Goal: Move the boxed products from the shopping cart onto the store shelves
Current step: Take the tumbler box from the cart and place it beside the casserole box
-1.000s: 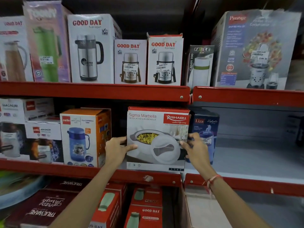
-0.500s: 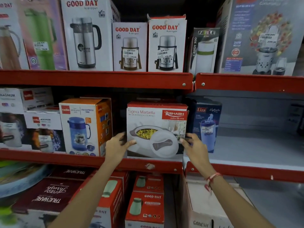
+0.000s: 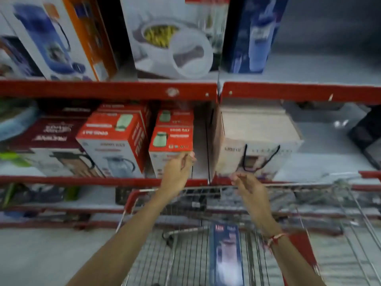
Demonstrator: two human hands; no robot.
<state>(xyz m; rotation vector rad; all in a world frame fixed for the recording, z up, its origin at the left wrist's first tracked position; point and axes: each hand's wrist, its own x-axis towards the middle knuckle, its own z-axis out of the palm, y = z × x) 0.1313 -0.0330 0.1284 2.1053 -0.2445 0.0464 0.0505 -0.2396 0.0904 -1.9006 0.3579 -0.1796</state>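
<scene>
The white casserole box [image 3: 173,38] stands on the red-edged shelf [image 3: 107,89], between an orange jug box [image 3: 61,38] and a blue bottle box [image 3: 253,34]. Both my hands hang empty in the air below that shelf. My left hand [image 3: 178,172] has its fingers apart in front of a red and white flask box [image 3: 171,145]. My right hand [image 3: 249,186] is also spread, over the far rim of the wire shopping cart [image 3: 185,254]. A tall blue boxed bottle [image 3: 225,254] lies in the cart between my forearms. The view is blurred.
The lower shelf holds several red flask boxes [image 3: 115,137], a maroon box [image 3: 51,133] and a white carton [image 3: 257,145]. The right halves of both shelves show bare grey surface [image 3: 329,65]. The cart's red front rim [image 3: 132,199] sits close to the shelving.
Both hands have let go of the casserole box, which stays on the shelf, and dropped toward the cart. The view has tilted down, bringing the cart into sight.
</scene>
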